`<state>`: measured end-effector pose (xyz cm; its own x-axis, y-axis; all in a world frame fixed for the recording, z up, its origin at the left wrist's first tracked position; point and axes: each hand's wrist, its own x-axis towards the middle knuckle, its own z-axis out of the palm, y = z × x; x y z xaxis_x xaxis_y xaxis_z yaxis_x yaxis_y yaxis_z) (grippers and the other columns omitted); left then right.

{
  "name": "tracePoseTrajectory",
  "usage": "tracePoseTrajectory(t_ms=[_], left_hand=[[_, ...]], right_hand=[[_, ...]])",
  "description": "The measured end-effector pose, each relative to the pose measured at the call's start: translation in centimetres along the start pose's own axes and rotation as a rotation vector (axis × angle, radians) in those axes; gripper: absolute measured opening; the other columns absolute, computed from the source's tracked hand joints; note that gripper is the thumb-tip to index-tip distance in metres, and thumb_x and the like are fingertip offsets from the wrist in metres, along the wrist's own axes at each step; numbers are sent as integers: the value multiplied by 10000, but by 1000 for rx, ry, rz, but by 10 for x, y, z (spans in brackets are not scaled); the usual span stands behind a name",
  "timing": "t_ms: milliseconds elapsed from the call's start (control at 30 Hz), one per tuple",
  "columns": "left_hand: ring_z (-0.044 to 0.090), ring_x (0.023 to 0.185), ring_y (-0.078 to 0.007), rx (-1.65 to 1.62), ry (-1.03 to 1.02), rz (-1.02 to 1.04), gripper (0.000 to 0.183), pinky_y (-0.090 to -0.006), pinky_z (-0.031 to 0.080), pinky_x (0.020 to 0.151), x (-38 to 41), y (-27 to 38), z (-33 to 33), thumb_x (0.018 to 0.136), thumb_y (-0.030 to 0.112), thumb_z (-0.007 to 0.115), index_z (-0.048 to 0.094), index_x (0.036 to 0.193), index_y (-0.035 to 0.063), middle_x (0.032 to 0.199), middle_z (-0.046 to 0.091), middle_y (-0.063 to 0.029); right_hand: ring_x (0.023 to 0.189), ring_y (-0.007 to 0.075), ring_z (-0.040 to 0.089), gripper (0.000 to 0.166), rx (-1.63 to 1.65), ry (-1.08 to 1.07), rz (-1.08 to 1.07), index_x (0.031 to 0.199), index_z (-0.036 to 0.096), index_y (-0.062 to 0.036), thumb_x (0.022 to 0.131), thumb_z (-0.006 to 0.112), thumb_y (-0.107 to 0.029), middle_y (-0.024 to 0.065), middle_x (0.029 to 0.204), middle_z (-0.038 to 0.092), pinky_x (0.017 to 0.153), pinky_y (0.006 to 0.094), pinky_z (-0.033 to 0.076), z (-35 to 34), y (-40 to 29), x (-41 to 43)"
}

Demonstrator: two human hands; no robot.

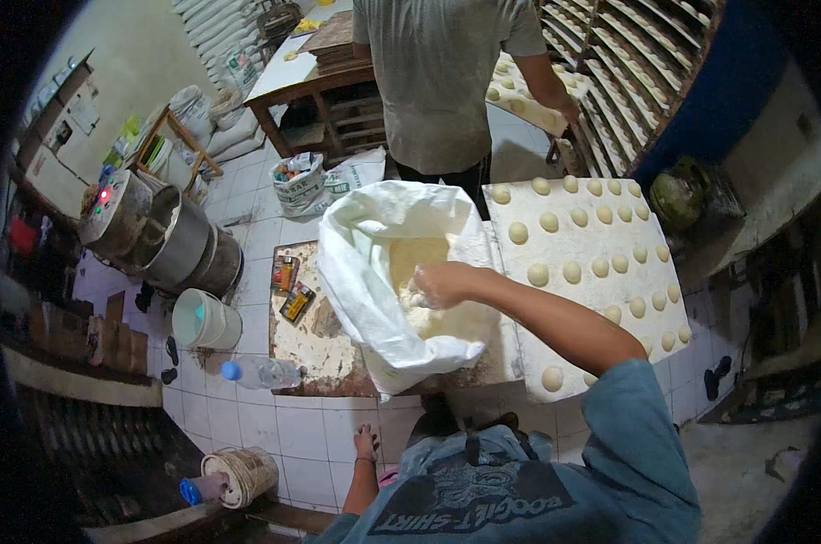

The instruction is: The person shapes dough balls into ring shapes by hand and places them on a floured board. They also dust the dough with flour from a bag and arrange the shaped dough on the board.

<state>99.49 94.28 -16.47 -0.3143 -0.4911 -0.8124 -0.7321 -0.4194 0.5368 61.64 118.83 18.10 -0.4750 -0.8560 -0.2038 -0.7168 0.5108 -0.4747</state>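
Note:
An upright white woven sack (356, 299) stands on a worn tabletop, its mouth wide and rolled back. Inside lies a pale, flour-like powder (420, 255). My right hand (444, 285) reaches into the mouth from the right, fingers curled around some powder and coated white. Low beside my body hangs my left hand (366, 442), fingers loosely apart and nothing visible in it. To the right of the sack, a floured board (553, 306) carries rows of round dough balls (537, 275).
Two small packets (297, 302) and a clear plastic bottle (267, 373) lie left of the sack. A white bucket (206, 319) and a metal mixer (172, 231) stand on the floor. Ahead, a person (444, 88) handles another dough board (533, 109) beside a loaded rack (628, 75).

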Motion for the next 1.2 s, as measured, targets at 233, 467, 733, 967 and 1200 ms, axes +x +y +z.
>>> tracePoseTrajectory(t_ms=[233,467,733,967,1200], left_hand=[[489,590,-162,-155,-12,-148,291,-288,381,427,24,-29,-29,842,294,537,473,1089,155,761,481,-42],[460,549,-154,-81,-60,-150,279,-274,367,410,21,-17,-24,856,288,509,475,1075,119,726,469,-47],[483,570,-150,-19,-77,-74,279,-289,405,425,33,-1,-18,859,274,502,535,1075,102,698,481,-47],[517,631,-154,50,-75,-83,311,-302,425,454,43,-7,-17,845,296,516,538,1088,103,728,501,-47],[530,693,-178,107,-128,-118,322,-333,438,543,36,-5,-10,835,359,517,538,1073,143,864,532,-41]], right_hand=[[729,304,621,244,-104,-149,147,810,684,-47,613,704,-189,169,824,657,626,431,486,99,49,94],[789,312,611,299,246,-314,-75,886,661,-35,642,693,-205,191,882,648,669,414,478,129,27,55],[864,324,599,349,393,-346,-99,972,630,-19,691,666,-223,225,933,630,730,395,470,106,2,39],[930,334,589,392,291,-253,56,1046,603,-5,733,642,-238,254,977,614,784,379,463,92,2,31],[703,400,580,289,139,267,180,807,569,11,798,611,-275,222,719,586,608,473,450,37,-1,-19]])
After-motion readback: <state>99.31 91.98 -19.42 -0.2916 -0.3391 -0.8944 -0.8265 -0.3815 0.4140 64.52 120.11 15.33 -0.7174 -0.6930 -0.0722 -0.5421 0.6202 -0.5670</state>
